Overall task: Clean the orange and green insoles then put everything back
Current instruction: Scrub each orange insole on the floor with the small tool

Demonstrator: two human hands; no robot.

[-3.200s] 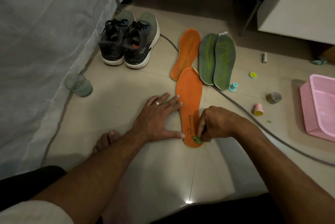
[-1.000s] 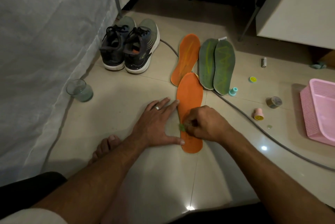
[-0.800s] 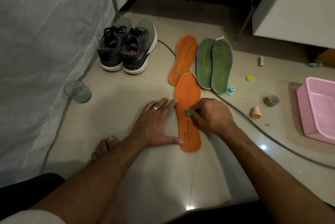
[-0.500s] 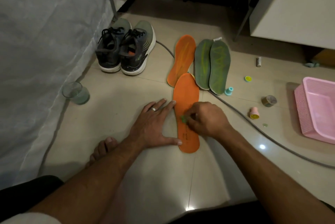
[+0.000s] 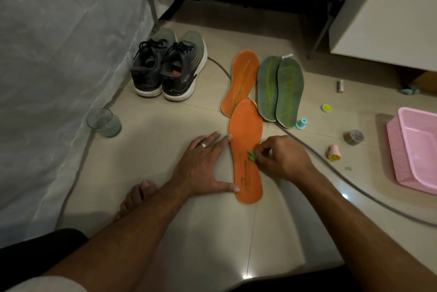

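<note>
left hand [image 5: 201, 168] flat, fingers spread, bracing near orange insole [image 5: 247, 131] at 9 o'clock | right hand [image 5: 281, 159] pinching small green scrubber [image 5: 251, 156] on it

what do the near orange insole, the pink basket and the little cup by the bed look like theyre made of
Near orange flat insole: likely foam, matte, with printed text near the heel. Pink rectangular basket: probably moulded plastic, its walls finely perforated. Small clear cup: glass or clear plastic, see-through with a greenish tint; which one is unclear.
</note>
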